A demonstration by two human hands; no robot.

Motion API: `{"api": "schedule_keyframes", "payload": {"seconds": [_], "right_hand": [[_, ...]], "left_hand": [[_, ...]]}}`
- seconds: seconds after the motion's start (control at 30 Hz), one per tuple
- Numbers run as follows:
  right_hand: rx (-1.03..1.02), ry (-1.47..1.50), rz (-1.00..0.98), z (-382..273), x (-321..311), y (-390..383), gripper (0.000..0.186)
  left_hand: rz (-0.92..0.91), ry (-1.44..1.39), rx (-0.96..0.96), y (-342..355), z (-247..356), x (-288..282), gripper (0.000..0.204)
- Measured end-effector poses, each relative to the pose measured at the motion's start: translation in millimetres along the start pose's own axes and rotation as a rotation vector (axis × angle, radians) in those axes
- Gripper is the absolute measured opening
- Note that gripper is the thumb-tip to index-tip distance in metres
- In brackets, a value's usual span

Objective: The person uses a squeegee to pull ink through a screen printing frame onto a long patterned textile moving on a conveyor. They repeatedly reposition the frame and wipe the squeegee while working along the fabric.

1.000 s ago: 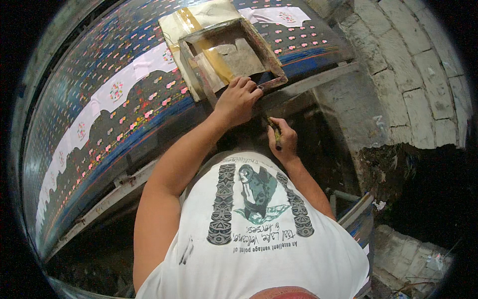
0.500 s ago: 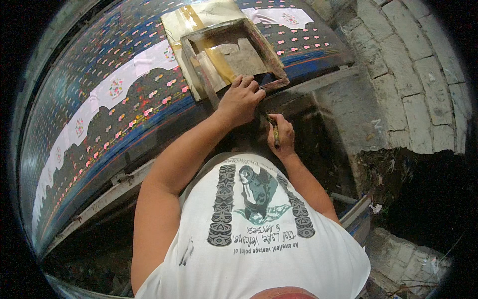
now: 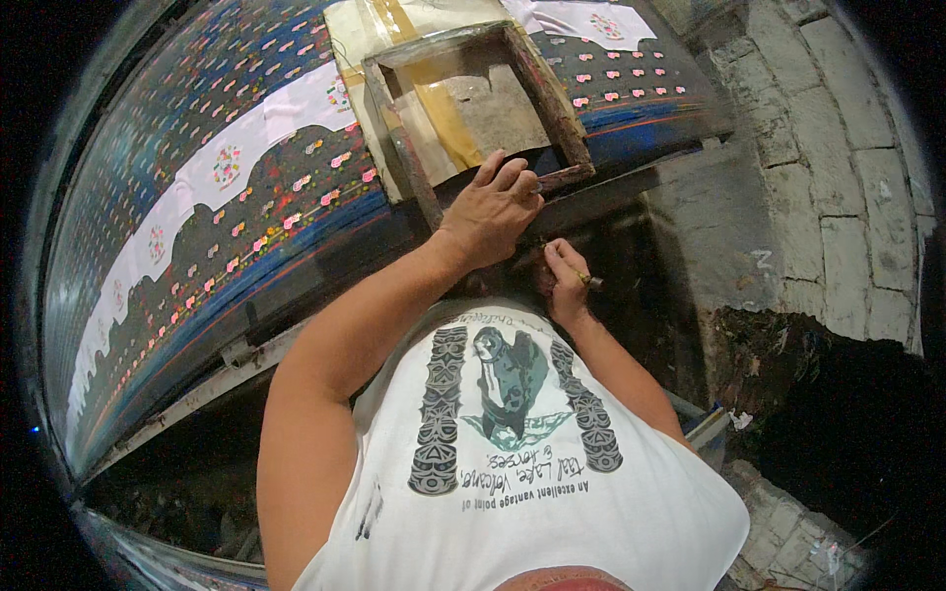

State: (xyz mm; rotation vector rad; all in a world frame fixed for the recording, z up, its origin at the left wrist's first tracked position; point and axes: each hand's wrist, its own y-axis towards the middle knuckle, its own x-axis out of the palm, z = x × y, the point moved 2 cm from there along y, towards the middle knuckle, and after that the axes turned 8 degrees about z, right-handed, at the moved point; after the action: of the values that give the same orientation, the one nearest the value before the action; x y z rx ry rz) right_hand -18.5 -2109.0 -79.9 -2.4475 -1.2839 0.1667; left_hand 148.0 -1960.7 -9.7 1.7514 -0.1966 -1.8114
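Note:
My left hand (image 3: 498,207) is closed over the near rail of a worn wooden frame (image 3: 564,178), its fingertips on the inner side. The frame looks like a printing screen, with brown tape and a greyish sheet showing inside it. It lies over a cream board (image 3: 347,37) on the long table. Just below and to the right, my right hand (image 3: 564,281) grips a thin tool with a paint-flecked handle (image 3: 591,282), which sticks out to the right. The tool's working end is hidden in shadow and cannot be made out.
The long, paint-spotted table (image 3: 296,163) curves away left, with white cut cloth pieces (image 3: 197,167) bearing small colourful round prints in a row. Another printed white piece (image 3: 601,25) lies right of the frame. Stone paving (image 3: 823,197) and a dark hollow (image 3: 838,394) are at right.
My right hand has turned, so the handle now points right instead of down toward me. My left hand remains on the frame's rail. The view has shifted slightly.

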Motion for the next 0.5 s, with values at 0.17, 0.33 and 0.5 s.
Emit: {"api": "schedule_keyframes", "payload": {"seconds": [0.17,0.33,0.5], "right_hand": [[0.014,0.005,0.031,1,1,-4,0.024],[0.270,0.250,-0.128,-4,2,2,0.022],[-0.127,0.042,0.072,31,12,2,0.022]], "left_hand": [[0.014,-0.009,0.004,-2,2,1,0.040],[0.030,0.025,0.007,-1,-2,2,0.040],[0.008,-0.009,0.001,1,-6,-3,0.043]]}}
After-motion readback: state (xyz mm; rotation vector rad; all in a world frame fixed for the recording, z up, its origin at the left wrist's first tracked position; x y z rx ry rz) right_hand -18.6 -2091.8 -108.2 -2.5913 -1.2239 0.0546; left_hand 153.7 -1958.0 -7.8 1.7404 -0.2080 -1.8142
